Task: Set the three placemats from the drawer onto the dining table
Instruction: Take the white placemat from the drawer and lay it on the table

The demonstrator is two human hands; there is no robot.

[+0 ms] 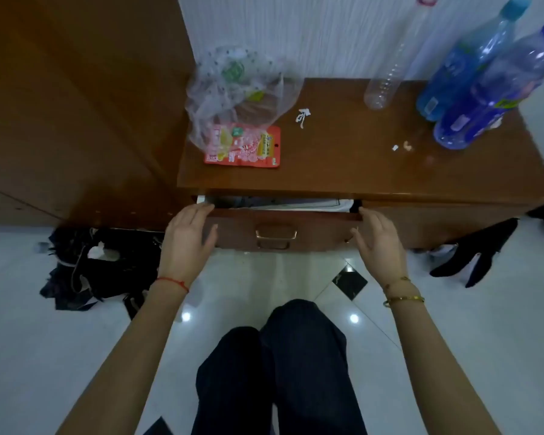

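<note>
A brown wooden drawer [283,229] with a brass handle [276,234] stands open by a narrow gap under the cabinet top. Through the gap I see a strip of pale flat things [296,203]; whether they are placemats I cannot tell. My left hand [187,237] rests with straight fingers on the drawer front's left top corner. At the right top corner my right hand [379,240] touches the front the same way. Neither hand holds anything.
The cabinet top [358,152] carries a clear plastic bag [233,89], a red snack packet [242,146], an empty clear bottle [390,73], two blue bottles [471,76] and paper scraps. Dark clothes [85,268] lie on the white floor at left, a black item [478,249] at right. My knees are below.
</note>
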